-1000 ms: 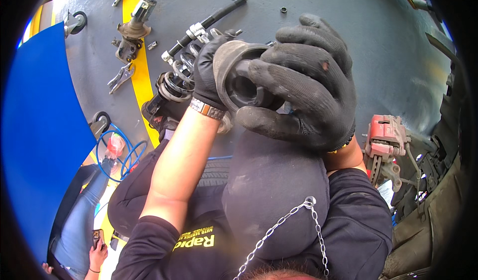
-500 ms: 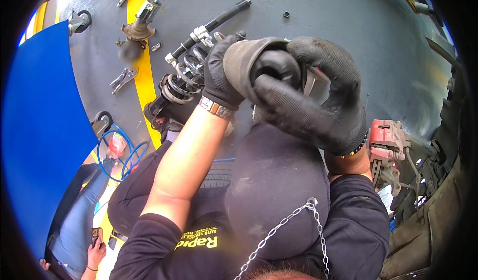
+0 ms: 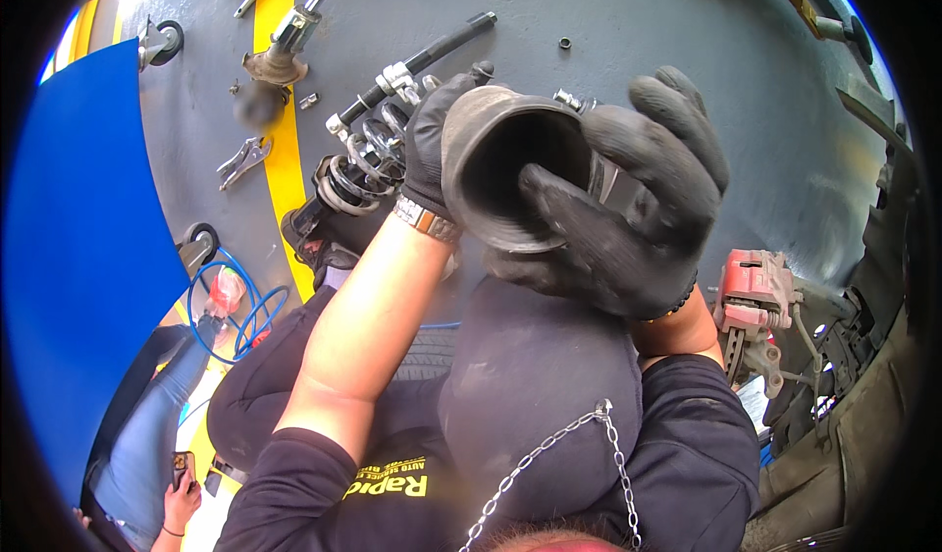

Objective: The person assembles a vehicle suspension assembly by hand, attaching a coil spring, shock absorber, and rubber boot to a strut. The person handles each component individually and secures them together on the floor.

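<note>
A black, cup-like rubber dust boot (image 3: pixel 456 164) is in front of me, its wide hollow mouth turned toward me. Wrapped round its left side is my gloved left hand (image 3: pixel 432 140). My gloved right hand (image 3: pixel 648 199) has its fingers spread at the boot's right side, one fingertip reaching into the mouth. Behind my left hand stands a tilted strut with a grey coil spring (image 3: pixel 345 174). Along that spring runs a black rod with silver clamps (image 3: pixel 400 76). Just beyond the boot, a threaded metal end (image 3: pixel 569 99) shows; the rest of it is hidden.
Locking pliers (image 3: pixel 242 162), a small socket (image 3: pixel 309 101) and another strut part (image 3: pixel 275 61) lie near the yellow floor line. Two nuts (image 3: pixel 564 43) sit farther off. A red brake caliper (image 3: pixel 756 282) is at right, a blue panel (image 3: pixel 88 258) at left. Someone holds a phone (image 3: pixel 183 469).
My right fingers have spread and lifted off the rim. A rounded black piece seen in the boot's mouth no longer shows there. The boot's opening now faces me more fully.
</note>
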### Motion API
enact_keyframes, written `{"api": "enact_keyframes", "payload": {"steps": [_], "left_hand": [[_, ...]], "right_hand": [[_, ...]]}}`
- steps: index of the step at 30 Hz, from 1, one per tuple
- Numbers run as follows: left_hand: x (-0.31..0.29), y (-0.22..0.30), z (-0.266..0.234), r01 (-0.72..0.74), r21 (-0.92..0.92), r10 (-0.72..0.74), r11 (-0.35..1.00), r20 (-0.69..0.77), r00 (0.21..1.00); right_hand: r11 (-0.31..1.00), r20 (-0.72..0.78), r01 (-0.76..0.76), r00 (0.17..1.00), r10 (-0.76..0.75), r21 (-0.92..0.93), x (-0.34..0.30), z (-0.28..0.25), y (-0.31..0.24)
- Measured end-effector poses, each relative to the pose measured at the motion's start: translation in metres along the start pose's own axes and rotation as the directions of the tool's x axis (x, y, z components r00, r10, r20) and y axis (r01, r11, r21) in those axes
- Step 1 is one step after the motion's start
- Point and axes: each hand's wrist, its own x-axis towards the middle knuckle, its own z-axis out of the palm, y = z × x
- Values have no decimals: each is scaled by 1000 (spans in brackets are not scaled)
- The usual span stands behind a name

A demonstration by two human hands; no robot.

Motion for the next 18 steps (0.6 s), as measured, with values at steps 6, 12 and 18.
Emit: {"api": "enact_keyframes", "payload": {"steps": [6,12,18], "left_hand": [[-17,-8,17,43,171,-28,984,-89,996],[-16,-9,27,-21,152,36,988,-97,995],[-11,-15,17,-192,72,194,979,-21,981]], "right_hand": [[987,-29,-75,996,79,142,-3,-20,-3],[940,-229,-133,950,211,314,-22,-19,5],[957,-199,-158,958,208,243,-41,1,17]]}}
